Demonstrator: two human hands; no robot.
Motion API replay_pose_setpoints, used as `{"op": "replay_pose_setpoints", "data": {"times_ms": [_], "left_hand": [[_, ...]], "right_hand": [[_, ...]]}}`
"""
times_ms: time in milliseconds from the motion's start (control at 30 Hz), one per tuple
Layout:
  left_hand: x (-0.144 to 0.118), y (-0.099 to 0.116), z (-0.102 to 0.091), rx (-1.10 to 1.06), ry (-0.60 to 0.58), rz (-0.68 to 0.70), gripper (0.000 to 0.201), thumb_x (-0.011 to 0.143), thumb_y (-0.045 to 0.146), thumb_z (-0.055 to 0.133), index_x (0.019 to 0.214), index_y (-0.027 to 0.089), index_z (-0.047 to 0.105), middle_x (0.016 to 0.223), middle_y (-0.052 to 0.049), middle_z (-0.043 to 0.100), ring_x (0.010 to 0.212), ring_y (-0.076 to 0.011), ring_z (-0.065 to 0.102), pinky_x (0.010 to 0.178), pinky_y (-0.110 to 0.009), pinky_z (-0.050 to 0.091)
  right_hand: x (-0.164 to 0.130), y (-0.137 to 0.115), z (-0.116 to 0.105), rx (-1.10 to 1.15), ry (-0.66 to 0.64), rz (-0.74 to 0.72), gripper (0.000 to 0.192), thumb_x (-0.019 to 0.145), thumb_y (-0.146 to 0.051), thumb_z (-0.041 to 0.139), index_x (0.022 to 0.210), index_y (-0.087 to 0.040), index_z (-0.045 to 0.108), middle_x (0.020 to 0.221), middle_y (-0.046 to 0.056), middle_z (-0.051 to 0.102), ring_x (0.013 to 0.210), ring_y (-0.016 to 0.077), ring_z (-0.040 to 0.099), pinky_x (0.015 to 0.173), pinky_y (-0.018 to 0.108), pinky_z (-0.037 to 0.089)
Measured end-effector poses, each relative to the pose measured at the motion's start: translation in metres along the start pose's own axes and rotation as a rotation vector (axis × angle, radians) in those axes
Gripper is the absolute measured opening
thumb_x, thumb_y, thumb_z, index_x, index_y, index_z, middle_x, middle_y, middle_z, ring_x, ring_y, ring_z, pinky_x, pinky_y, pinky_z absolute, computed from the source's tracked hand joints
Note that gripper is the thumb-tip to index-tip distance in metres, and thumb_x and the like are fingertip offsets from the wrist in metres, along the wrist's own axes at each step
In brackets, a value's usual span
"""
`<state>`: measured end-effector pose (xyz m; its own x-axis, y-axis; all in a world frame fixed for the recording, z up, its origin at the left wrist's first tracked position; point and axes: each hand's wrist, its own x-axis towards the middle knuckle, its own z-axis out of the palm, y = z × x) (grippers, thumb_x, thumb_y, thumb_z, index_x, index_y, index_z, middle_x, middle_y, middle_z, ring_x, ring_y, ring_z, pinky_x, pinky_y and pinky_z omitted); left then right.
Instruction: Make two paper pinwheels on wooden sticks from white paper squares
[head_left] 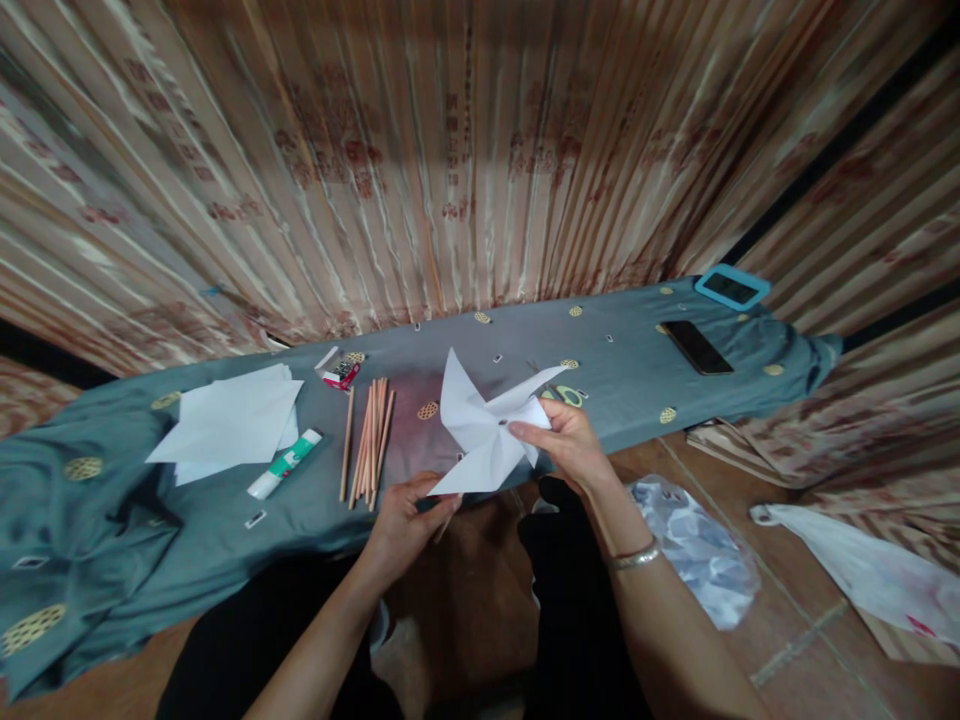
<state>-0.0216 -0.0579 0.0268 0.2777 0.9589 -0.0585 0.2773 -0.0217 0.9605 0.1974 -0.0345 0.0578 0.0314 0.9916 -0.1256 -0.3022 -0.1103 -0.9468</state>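
A white paper pinwheel (487, 430) is held over the front edge of the cloth-covered bench. My right hand (566, 440) is closed on its right side, with the thumb beside the small dark pin at its centre. Below its lower left blade, my left hand (411, 525) is closed around a thin wooden stick (444, 524), of which only a short end shows. Whether the stick is joined to the pinwheel I cannot tell. Green-handled scissors (568, 396) lie partly hidden behind the pinwheel.
Left of my hands lie several wooden sticks (367, 445), a small open box of pins (341, 370), a glue stick (285, 463) and white paper sheets (232, 420). A phone (696, 347) and a blue-framed device (732, 287) lie at right. A plastic bag (697, 550) sits on the floor.
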Motion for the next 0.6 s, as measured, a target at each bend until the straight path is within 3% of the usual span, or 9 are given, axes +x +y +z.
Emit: {"op": "replay_pose_setpoints", "data": {"times_ms": [267,433,600], "left_hand": [[0.0,-0.009,0.008,-0.026,0.072,-0.024,0.019,0.07,0.033,0.067,0.07,0.016,0.075,0.069,-0.003,0.071,0.063,-0.0177,0.063,0.061,-0.027,0.049],[0.003,-0.011,0.008,-0.009,0.11,0.006,0.016,0.069,0.033,0.067,0.069,0.019,0.076,0.066,-0.003,0.073,0.067,-0.0186,0.066,0.068,-0.028,0.051],[0.003,-0.013,0.007,-0.031,0.113,-0.009,0.018,0.07,0.035,0.067,0.067,0.019,0.076,0.057,-0.002,0.068,0.061,-0.0173,0.063,0.062,-0.027,0.05]], "right_hand": [[-0.001,0.009,0.018,0.135,0.057,-0.021,0.029,0.054,-0.033,0.088,0.077,-0.021,0.076,0.074,0.001,0.076,0.065,0.0158,0.066,0.064,0.028,0.054],[-0.003,0.008,0.032,0.244,0.022,0.01,0.029,0.052,-0.034,0.089,0.074,-0.021,0.075,0.074,0.001,0.076,0.066,0.0165,0.067,0.071,0.03,0.055],[-0.003,0.006,0.027,0.247,-0.002,-0.01,0.029,0.058,-0.04,0.086,0.076,-0.021,0.074,0.076,0.001,0.076,0.068,0.0162,0.067,0.069,0.029,0.054]]}}
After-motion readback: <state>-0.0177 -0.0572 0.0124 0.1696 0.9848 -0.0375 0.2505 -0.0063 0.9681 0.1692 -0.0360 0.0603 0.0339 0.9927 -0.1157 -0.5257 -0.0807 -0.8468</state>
